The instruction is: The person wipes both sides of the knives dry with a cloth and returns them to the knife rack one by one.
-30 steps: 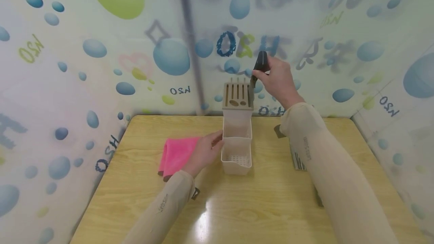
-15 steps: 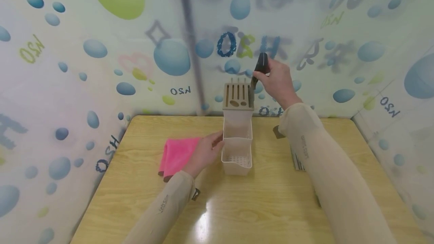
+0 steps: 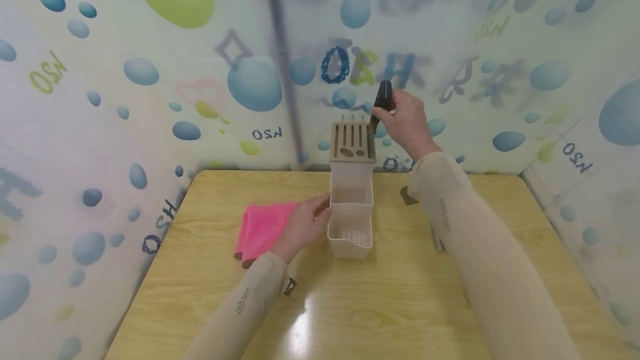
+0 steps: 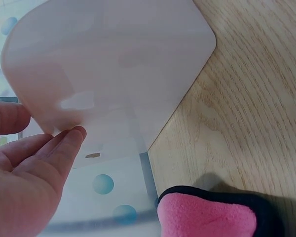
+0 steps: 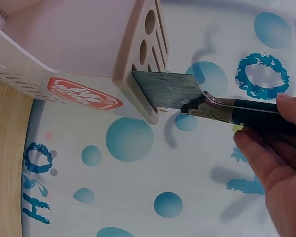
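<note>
— Where do you have the knife (image 5: 214,108)?
— I see the right hand (image 3: 406,121) pinching its dark handle (image 5: 259,114) between thumb and fingers. The blade (image 5: 167,89) enters the slot along the right edge of the holder (image 3: 352,170), so part of it is hidden from me.
— And the left hand (image 3: 302,224)?
— On my feed its fingers are straight and touch the holder's left side, with the thumb apart from them, near the front edge. The knife is well apart from those fingers, to the far right.
— What's around them?
— I've got a wood-grain table (image 3: 400,299), the holder standing upright toward its far edge. A pink cloth (image 3: 262,229) with a dark border lies left of it. On the right, a thin grey thing (image 3: 438,238) shows beside the right sleeve (image 3: 470,232), mostly covered. The walls (image 3: 430,21) carry blue and green bubbles.
— Any writing?
— I can read "H2O" on the walls, mirrored in places. The holder's right side has a red label (image 5: 85,93) and the sleeves have small print; I can't make out either.
</note>
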`<state>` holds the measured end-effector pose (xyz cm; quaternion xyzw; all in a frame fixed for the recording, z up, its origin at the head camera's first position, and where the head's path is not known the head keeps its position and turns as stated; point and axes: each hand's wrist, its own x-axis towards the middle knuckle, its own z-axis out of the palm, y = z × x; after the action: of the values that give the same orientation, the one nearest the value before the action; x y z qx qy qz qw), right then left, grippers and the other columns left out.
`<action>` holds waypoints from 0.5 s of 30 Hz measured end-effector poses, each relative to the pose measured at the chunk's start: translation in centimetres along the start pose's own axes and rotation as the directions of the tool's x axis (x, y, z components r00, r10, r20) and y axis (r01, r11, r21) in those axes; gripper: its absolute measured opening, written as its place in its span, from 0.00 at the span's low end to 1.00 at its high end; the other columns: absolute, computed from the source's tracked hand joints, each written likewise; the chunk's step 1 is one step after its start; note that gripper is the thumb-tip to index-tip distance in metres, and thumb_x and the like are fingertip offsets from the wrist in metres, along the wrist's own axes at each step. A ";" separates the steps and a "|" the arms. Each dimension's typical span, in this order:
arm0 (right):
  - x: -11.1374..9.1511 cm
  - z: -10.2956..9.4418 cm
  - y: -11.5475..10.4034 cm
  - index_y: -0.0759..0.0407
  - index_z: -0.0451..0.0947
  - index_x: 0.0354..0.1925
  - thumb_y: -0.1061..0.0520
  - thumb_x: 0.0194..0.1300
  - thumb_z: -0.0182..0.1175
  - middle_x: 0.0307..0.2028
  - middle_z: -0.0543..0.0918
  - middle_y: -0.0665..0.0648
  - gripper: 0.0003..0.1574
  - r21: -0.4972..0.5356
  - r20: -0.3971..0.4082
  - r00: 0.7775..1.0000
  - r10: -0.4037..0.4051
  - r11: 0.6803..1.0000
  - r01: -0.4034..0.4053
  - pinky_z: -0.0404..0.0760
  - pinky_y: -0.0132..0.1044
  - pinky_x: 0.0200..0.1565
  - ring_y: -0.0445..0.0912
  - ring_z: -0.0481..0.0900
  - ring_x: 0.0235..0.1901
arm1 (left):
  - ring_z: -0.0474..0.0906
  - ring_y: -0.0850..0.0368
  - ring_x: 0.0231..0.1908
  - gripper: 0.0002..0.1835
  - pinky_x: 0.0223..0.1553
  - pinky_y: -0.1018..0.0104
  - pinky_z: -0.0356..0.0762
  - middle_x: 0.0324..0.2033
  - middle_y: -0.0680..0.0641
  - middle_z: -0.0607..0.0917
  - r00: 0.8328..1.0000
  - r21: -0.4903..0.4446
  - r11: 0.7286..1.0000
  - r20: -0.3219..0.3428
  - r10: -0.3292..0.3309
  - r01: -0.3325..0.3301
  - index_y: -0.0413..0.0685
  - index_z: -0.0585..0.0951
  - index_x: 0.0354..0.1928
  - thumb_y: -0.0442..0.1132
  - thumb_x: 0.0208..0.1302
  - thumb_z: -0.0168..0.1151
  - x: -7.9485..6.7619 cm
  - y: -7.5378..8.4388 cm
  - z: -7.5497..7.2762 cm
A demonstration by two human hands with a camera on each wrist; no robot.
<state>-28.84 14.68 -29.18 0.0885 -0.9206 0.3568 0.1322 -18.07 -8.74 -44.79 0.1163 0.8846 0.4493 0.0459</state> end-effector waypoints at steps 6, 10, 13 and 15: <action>0.0 0.5 0.6 0.66 0.78 0.45 0.52 0.76 0.62 0.44 0.85 0.69 0.15 0.023 -0.003 1.000 0.004 1.000 -0.004 0.80 0.56 0.53 0.61 0.82 0.49 | 0.80 0.44 0.63 0.25 0.65 0.51 0.77 0.64 0.39 0.81 1.000 0.025 1.000 -0.002 0.016 -0.016 0.42 0.72 0.73 0.39 0.78 0.57 0.0 -0.1 0.0; 0.0 0.9 1.3 0.65 0.77 0.44 0.53 0.76 0.61 0.44 0.85 0.68 0.14 0.028 -0.003 1.000 0.009 1.000 -0.009 0.80 0.57 0.53 0.61 0.82 0.48 | 0.80 0.44 0.63 0.25 0.65 0.51 0.77 0.65 0.39 0.81 1.000 0.045 0.999 0.005 0.011 -0.011 0.42 0.71 0.73 0.40 0.78 0.56 0.0 -0.2 0.0; 0.0 1.2 1.6 0.64 0.77 0.43 0.54 0.76 0.61 0.43 0.86 0.68 0.13 0.037 -0.010 1.000 0.003 0.999 -0.003 0.79 0.57 0.53 0.60 0.82 0.48 | 0.80 0.43 0.63 0.26 0.65 0.51 0.77 0.65 0.39 0.80 1.000 0.049 0.999 0.004 0.010 -0.010 0.41 0.71 0.74 0.40 0.78 0.56 0.0 -0.2 0.0; 0.0 1.4 1.7 0.64 0.77 0.42 0.54 0.75 0.62 0.43 0.86 0.68 0.13 0.047 -0.014 1.000 0.001 0.999 0.000 0.79 0.56 0.53 0.60 0.82 0.47 | 0.80 0.42 0.62 0.26 0.65 0.51 0.77 0.65 0.38 0.81 1.000 0.044 0.999 0.001 0.010 -0.010 0.41 0.71 0.73 0.40 0.78 0.56 0.0 -0.2 0.0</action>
<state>-29.57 14.98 -31.23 0.0889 -0.9110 0.3790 0.1363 -18.08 -8.85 -44.91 0.1221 0.8935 0.4301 0.0414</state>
